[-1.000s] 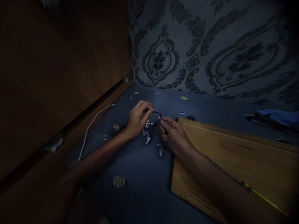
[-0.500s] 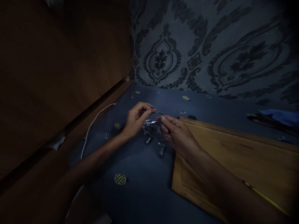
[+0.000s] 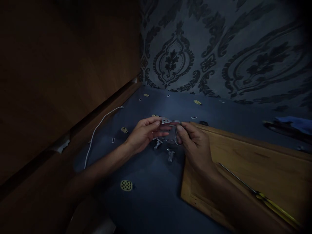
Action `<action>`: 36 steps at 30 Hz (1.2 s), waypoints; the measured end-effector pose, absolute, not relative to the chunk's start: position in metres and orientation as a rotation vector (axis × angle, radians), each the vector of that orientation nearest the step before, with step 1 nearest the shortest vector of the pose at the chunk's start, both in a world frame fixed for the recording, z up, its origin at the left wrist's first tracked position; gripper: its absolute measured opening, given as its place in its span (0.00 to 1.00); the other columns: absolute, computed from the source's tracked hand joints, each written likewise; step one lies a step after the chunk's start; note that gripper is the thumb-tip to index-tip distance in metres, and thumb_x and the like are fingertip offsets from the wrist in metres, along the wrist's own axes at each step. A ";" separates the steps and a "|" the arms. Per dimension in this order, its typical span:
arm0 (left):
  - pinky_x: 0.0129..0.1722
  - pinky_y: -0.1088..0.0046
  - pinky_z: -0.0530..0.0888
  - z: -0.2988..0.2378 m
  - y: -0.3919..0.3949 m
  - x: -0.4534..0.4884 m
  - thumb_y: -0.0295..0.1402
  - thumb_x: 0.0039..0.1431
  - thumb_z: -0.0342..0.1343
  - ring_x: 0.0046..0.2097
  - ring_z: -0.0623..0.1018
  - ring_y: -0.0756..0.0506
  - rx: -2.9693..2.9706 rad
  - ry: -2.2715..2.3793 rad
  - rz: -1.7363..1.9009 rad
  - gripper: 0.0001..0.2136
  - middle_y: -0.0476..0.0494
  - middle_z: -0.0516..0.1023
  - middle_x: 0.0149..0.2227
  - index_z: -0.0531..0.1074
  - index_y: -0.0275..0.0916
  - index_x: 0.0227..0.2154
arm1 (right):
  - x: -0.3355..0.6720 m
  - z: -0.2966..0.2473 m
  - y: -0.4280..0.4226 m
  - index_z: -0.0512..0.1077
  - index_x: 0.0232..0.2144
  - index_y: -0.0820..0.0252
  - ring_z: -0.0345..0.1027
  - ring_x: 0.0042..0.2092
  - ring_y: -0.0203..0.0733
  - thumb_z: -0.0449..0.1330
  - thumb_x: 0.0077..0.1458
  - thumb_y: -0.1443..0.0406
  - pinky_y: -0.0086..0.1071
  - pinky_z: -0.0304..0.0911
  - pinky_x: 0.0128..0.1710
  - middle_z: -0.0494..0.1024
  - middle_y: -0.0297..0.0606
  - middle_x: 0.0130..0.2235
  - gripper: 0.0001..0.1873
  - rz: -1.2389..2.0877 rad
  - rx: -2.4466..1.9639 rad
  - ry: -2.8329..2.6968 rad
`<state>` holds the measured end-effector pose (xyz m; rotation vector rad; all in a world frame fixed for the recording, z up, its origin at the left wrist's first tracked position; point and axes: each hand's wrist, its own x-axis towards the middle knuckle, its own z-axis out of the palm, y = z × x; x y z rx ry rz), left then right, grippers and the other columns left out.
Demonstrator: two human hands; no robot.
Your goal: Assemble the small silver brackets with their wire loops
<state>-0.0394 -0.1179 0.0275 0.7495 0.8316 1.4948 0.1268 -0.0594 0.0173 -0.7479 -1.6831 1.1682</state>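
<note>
My left hand [image 3: 143,133] pinches a small metal hinge part [image 3: 166,121] with holes between thumb and forefinger, its lower fingers stretched beneath. The part's far end reaches the fingertips of my right hand [image 3: 195,139]; whether they grip it, I cannot tell. From those closed right fingers a thin looped cord [image 3: 175,139] hangs down. Below the hands, a metal cabinet hinge [image 3: 158,143] and another hinge [image 3: 171,155] lie on the blue patterned sheet [image 3: 151,204], with small bits near them partly hidden by my fingers.
A wooden cabinet door [image 3: 258,152] lies at right, bearing a screwdriver [image 3: 275,208] with a yellow handle. On the left, a white cable [image 3: 94,133] runs beside a wooden furniture front [image 3: 73,65]. A patterned wall [image 3: 185,55] stands behind; a blue cloth [image 3: 294,125] is at far right.
A hinge part now spans the space between my hands, where the cord stretched before. My left hand has lowered slightly. The screwdriver shows more fully beside my right forearm.
</note>
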 end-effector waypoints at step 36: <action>0.25 0.78 0.69 0.027 -0.124 -0.045 0.45 0.53 0.72 0.27 0.76 0.52 1.092 1.084 1.532 0.17 0.49 0.78 0.27 0.77 0.36 0.29 | 0.132 0.034 -0.103 0.71 0.24 0.58 0.38 0.19 0.24 0.81 0.34 0.46 0.24 0.38 0.15 0.55 0.22 0.20 0.30 2.140 -0.925 -1.048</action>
